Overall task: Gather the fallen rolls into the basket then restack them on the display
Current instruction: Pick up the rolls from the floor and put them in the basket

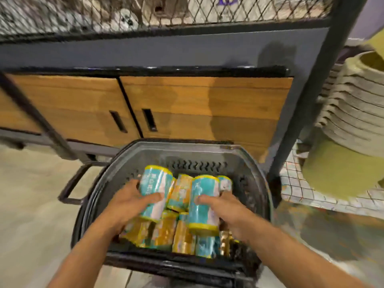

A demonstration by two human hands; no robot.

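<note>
Left roll (154,192): turquoise wrap with white patches, yellow bands at both ends.
Right roll (205,202): the same turquoise, yellow rims top and bottom.
Lower rolls (182,235): mostly orange-gold print, some turquoise.
Basket (187,151): dark grey, its far wall pierced with rows of wavy slots.
Cabinet doors (207,104): orange-brown wood grain, black slot handles.
Mesh (228,11), top of the frame: dark wire in a diamond pattern.
Floor (31,194): pale beige.
Stacked pots (353,113), right edge: olive-yellow and grey-beige.
Wire grid (301,190), lower right: white squares.
</note>
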